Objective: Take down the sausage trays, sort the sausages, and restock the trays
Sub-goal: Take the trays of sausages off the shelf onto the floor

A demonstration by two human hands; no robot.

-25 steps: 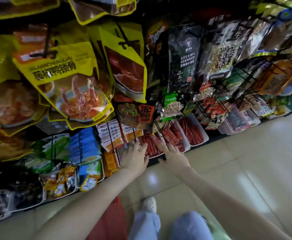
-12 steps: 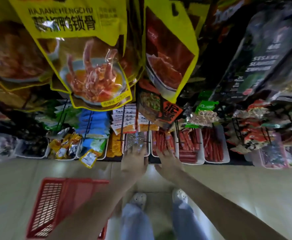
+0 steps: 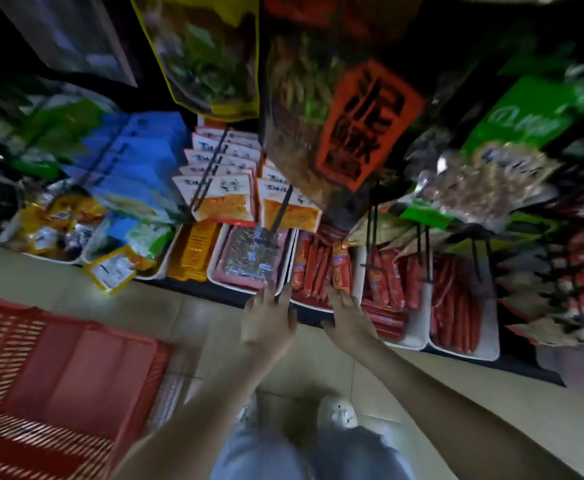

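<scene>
The left hand (image 3: 269, 322) reaches to the low shelf with its fingers (image 3: 285, 292) straight and slightly spread. Their tips lie at the near left corner of the first sausage tray (image 3: 313, 304), by the gap to the neighbouring pink-rimmed tray (image 3: 214, 271). They grip nothing. Just to the right, the right hand (image 3: 351, 318) is also flat and loose. Its fingers (image 3: 332, 292) stretch over that tray's near rim, at the ends of the red sausages (image 3: 314, 268); blur hides whether they touch.

Half a second ago both hands were already at this tray. Since then the view has dropped closer, the big yellow packets have left the top, and the red basket (image 3: 58, 368) fills more of the near left.

The basket stands on the tiled floor (image 3: 197, 317). Far left on the shelf are trays of yellow and blue packets. Orange-and-white packets (image 3: 226, 199) hang over the pink-rimmed tray. A brown bag with an orange label (image 3: 366, 123) and black hooks (image 3: 373, 216) hang over the sausage trays. To the right lie a second sausage tray (image 3: 418, 337) and a third (image 3: 491, 351).
</scene>
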